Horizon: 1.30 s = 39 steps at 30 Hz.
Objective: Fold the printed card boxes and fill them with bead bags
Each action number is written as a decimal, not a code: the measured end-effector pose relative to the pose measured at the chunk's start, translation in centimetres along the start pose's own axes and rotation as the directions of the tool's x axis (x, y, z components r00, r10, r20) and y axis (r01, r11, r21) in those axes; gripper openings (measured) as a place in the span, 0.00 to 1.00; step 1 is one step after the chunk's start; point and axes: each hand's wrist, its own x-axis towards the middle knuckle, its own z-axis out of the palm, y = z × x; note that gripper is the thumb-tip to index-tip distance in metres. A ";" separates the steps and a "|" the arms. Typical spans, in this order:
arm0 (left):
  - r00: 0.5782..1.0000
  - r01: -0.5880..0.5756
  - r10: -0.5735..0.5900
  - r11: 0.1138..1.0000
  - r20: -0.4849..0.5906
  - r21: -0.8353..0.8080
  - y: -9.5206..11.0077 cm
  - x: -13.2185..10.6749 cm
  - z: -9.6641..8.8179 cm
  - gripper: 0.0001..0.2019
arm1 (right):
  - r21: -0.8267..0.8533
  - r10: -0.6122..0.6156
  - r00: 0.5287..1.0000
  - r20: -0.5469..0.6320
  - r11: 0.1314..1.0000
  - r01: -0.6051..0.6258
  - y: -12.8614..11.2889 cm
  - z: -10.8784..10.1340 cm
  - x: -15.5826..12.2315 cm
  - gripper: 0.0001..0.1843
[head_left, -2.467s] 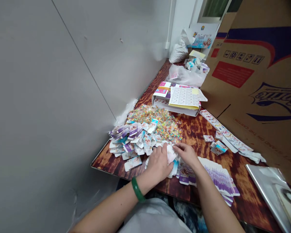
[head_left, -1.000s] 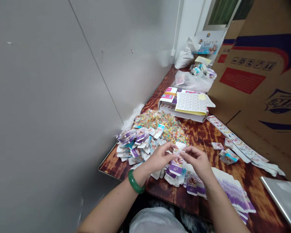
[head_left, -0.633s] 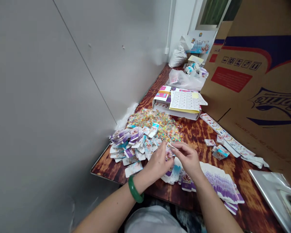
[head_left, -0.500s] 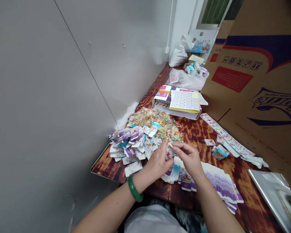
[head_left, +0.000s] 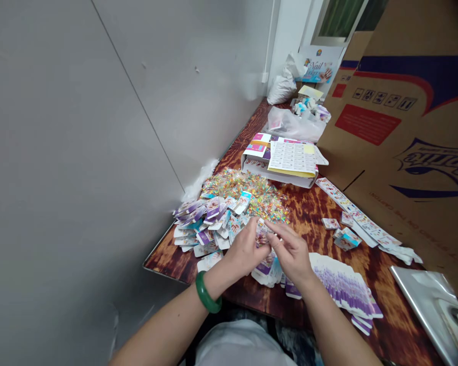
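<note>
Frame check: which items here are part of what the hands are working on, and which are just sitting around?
In hand: left hand, right hand, small card pinched between them, loose card pile, glittery packet heap, fanned purple cards.
Lying about: open box of sheets, plastic bag, cardboard carton, card strip.

green bangle (head_left: 205, 299), purple-white cards (head_left: 342, 285), mottled brown table (head_left: 312, 209)

A green bangle (head_left: 207, 300) sits behind the left hand (head_left: 248, 249).
</note>
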 end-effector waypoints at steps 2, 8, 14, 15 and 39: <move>1.000 0.010 -0.010 1.000 0.003 0.002 -0.3 -0.1 -0.4 0.21 | -0.075 -0.064 0.993 0.104 0.995 0.072 -0.1 0.1 -0.2 0.20; 0.995 0.035 -0.022 0.990 -0.094 0.134 -0.7 0.0 -2.4 0.23 | 0.005 0.028 0.991 0.133 1.000 -0.028 0.6 0.5 -0.5 0.28; 0.951 0.192 -0.022 0.824 -0.307 0.533 -3.1 1.9 -8.4 0.18 | -0.294 0.365 0.930 0.049 0.895 -0.336 5.5 -0.7 -0.2 0.14; 0.940 0.272 -0.088 0.778 -0.329 0.567 -3.5 2.2 -9.1 0.19 | -0.363 0.404 0.911 0.085 0.864 -0.349 6.3 -0.9 -0.2 0.14; 0.986 0.050 -0.131 0.829 0.106 0.557 -0.5 -2.3 4.1 0.34 | -0.244 0.482 0.872 0.086 0.859 -0.450 7.0 -1.2 0.1 0.20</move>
